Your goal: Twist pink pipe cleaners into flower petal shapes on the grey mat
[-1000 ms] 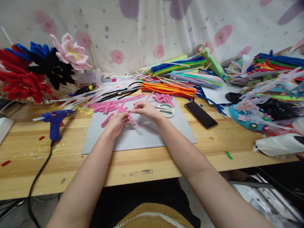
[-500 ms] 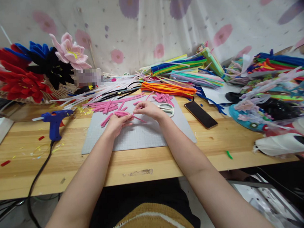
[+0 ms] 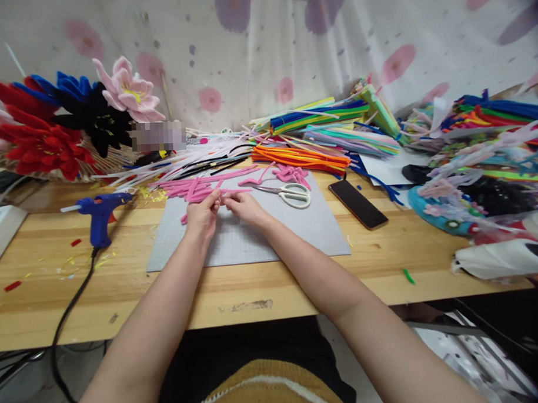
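Note:
Over the grey cutting mat [image 3: 270,242], my left hand [image 3: 203,215] pinches a pink fuzzy stem close to its fingertips. My right hand [image 3: 245,208] is just to its right, fingers closed on the same pink piece; the small part between the two hands is hard to make out. Behind my hands lie several pink stems [image 3: 174,186], partly hidden by my left hand. White-handled scissors [image 3: 295,194] rest on the mat right of my right hand. A curled pink bundle [image 3: 292,174] sits behind them.
A blue glue gun [image 3: 101,219] with a black cord is at the left, below fuzzy flowers [image 3: 130,91]. A black phone [image 3: 358,204] lies right of the mat. Orange stems [image 3: 300,158] and other bundles line the back; a white roll [image 3: 495,257] is at the far right.
My right hand has moved left and down, off the scissors, which now show more fully. My left hand has turned more upright, and the pink piece in my hands has shifted left.

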{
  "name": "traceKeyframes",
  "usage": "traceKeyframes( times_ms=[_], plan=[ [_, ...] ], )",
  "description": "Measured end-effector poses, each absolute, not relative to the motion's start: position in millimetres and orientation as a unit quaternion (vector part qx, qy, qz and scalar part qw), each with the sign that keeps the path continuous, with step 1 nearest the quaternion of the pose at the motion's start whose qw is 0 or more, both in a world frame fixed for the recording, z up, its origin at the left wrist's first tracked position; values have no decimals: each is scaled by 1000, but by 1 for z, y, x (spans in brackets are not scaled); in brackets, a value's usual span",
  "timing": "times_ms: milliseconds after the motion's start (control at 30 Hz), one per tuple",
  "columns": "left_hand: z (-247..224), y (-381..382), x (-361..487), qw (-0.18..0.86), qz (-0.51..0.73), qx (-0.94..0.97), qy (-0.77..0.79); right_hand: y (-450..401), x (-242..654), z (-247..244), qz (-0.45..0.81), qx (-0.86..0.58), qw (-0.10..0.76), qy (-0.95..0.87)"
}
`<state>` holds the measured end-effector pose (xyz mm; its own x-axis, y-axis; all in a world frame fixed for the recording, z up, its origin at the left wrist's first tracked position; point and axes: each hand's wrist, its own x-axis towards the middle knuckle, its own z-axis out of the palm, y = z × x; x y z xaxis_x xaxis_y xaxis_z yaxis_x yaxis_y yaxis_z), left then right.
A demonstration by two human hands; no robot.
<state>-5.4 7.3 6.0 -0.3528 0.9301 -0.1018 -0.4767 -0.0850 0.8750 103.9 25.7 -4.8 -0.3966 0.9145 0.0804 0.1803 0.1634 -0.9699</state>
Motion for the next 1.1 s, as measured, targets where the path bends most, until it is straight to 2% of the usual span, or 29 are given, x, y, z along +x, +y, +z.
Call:
traceKeyframes(
  times_ms=[100, 200, 267, 333, 400, 533, 633, 733, 833, 933, 1000, 1033, 1100],
  plan=[
    [0, 10, -10, 384, 718, 316, 487, 13, 92, -3, 373, -425, 365, -739],
    [-3, 10, -17, 301, 683, 407, 526, 9, 95, 6, 255, -427, 366, -787],
    [-3, 10, -20, 290, 658, 448, 532, 14, 104, 14, 198, -423, 371, -803],
    [-2, 9, -22, 323, 645, 474, 506, 24, 116, 21, 194, -424, 384, -797],
    [0, 8, -22, 399, 626, 491, 455, 33, 128, 25, 266, -423, 389, -774],
    [3, 6, -15, 530, 610, 455, 374, 39, 138, 17, 545, -333, 344, -688],
    [2, 7, -11, 518, 658, 393, 380, 30, 124, 4, 671, -294, 336, -592],
    [-2, 10, -13, 425, 695, 377, 441, 19, 100, -2, 714, -351, 333, -507],
    [-4, 11, -17, 290, 687, 424, 514, 13, 87, 3, 644, -413, 344, -544],
    [-3, 10, -19, 229, 648, 483, 542, 17, 95, 14, 418, -469, 356, -692],
    [-1, 8, -20, 240, 621, 513, 542, 24, 108, 21, 290, -474, 360, -749],
    [0, 7, -19, 258, 610, 527, 533, 28, 115, 22, 265, -469, 364, -760],
    [2, 6, -18, 328, 596, 543, 492, 36, 128, 22, 292, -450, 371, -758]
  ],
)
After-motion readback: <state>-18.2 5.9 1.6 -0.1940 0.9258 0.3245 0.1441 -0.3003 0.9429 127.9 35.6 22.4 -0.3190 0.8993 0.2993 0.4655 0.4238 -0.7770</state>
